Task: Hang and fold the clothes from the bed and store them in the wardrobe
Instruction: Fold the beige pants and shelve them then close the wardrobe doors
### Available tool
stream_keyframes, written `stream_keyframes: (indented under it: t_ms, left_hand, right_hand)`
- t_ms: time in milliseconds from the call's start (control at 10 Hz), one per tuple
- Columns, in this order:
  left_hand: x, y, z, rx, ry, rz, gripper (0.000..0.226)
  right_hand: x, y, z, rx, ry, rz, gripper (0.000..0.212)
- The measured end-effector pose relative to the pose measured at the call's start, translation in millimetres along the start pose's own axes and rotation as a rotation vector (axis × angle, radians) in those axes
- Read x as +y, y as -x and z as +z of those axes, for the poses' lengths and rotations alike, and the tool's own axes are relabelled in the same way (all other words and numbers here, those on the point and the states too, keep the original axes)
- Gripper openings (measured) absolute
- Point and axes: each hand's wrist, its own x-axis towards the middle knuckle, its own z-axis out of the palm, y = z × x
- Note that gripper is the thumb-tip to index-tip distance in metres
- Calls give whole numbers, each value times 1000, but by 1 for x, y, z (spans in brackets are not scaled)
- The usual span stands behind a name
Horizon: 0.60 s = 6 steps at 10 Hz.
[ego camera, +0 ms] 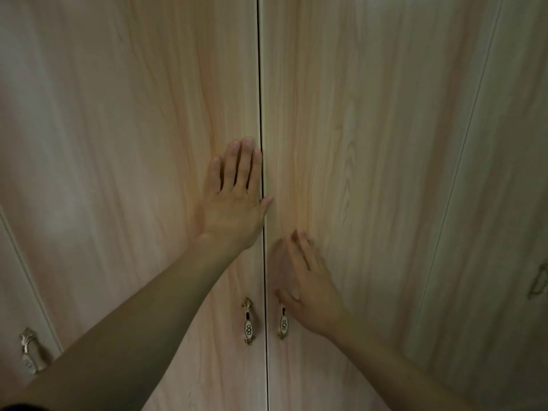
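Against the wardrobe [385, 143] doors, my left hand [234, 200] and right hand [308, 289] press flat, open, gripping nothing; storing seems finished, doors shut.

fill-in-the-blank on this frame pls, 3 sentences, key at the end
1. The left hand lies flat on the ____ door.
2. The two middle doors are ____, only a thin seam between them.
3. The right hand partly covers the top of the right door's ____.

Missing words: left; shut; handle
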Motion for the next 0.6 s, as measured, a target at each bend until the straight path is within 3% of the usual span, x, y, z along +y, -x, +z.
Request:
stream_keyframes:
  t_ms: [300, 600]
  left_hand:
    - [-19, 42, -22, -244, 46, 4, 99]
    - [-25, 98, -40, -473, 398, -196, 85]
  right_hand:
    - [-2, 2, -54, 113, 73, 21, 76]
    - [-22, 6, -73, -17, 165, 69, 74]
